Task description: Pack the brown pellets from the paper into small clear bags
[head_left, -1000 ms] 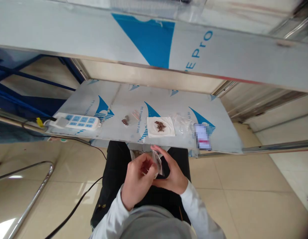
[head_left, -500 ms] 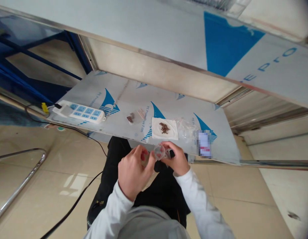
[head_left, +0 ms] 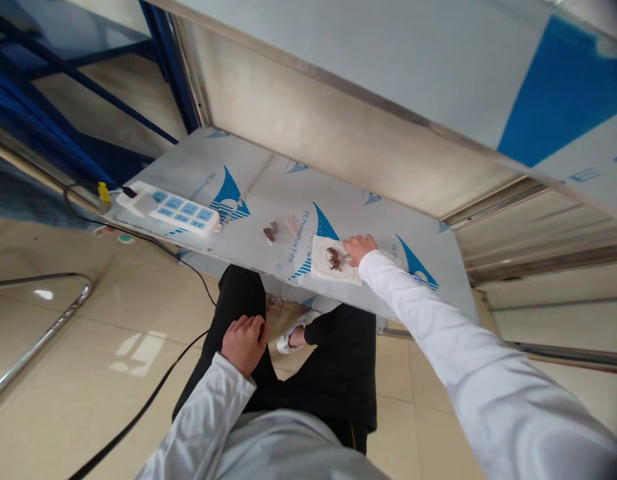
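Observation:
A white square pad point(head_left: 321, 268) lies near the shelf's front edge, with a small heap of brown pieces point(head_left: 334, 259) on it. My right hand point(head_left: 360, 249) reaches over the pad's right side, its fingers drawn together beside the heap. Something small and clear seems to be at those fingertips, too blurred to name. Curled closed, my left hand point(head_left: 244, 345) rests on my thigh, and no object shows in it. To the left of the pad are a little clear bag of brown pieces point(head_left: 269, 232) and some thin pale pinkish sticks point(head_left: 292, 225).
A white power strip point(head_left: 183, 212) with blue sockets sits on the left of the film-covered shelf point(head_left: 258, 193). Its black cable point(head_left: 153, 400) runs across the floor. An upper panel point(head_left: 388, 53) overhangs the shelf. A metal tube frame point(head_left: 63, 327) stands at left.
My hands have parted from the clear plastic item they held together. The right went forward to the pad; the left dropped onto my thigh. My right arm now covers the area right of the pad.

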